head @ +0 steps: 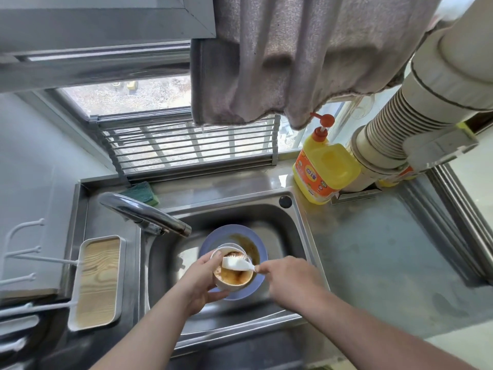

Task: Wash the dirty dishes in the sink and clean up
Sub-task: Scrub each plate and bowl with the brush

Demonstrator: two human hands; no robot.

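A white bowl (233, 276), smeared inside with brown sauce, is held tilted above the steel sink (290, 222). A white spoon (238, 263) lies across its rim at 12 o'clock. Beneath it in the basin rests a blue plate (213, 236), brown residue toward its 1 o'clock side.

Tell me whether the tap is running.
Off, as far as the view shows: no stream falls from the faucet spout toward the purple plate in the sink.
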